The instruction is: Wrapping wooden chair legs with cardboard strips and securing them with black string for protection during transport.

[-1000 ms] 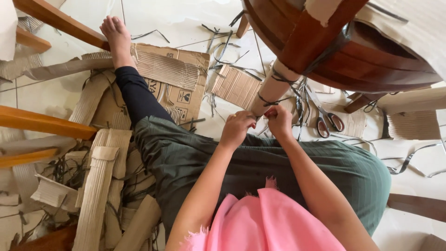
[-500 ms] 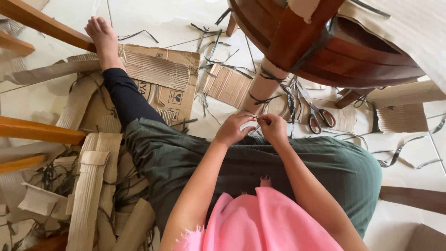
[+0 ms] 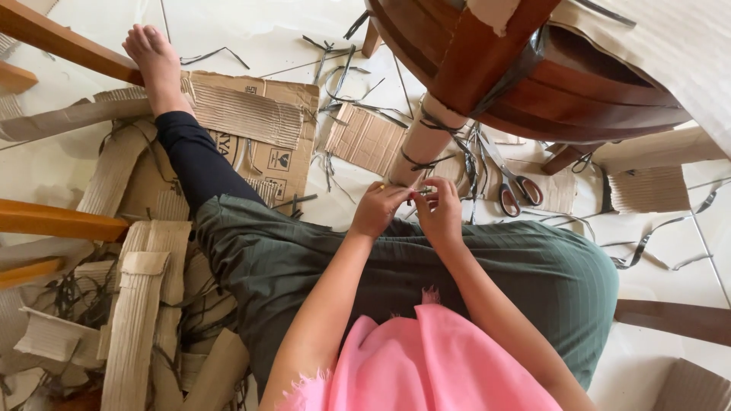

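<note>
White tile floor (image 3: 251, 46), cardboard scraps (image 3: 251, 125), scissors (image 3: 514, 186) nr hands (image 3: 410, 209)

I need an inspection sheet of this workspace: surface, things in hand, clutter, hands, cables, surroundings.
Surface: pale tiled floor, person seated on it.
Things in hand: thin dark strap pinched between both hands, beside the cardboard-wrapped furniture leg bound with dark straps.
Clutter: brown corrugated cardboard sheets, folded cardboard strips, cut dark strap scraps, dark-handled scissors lying on cardboard.
Hands: left hand and right hand close together, fingertips meeting.
Cables: nothing seen.
Surroundings: dark wooden furniture overhead, light wooden rails at left.
</note>
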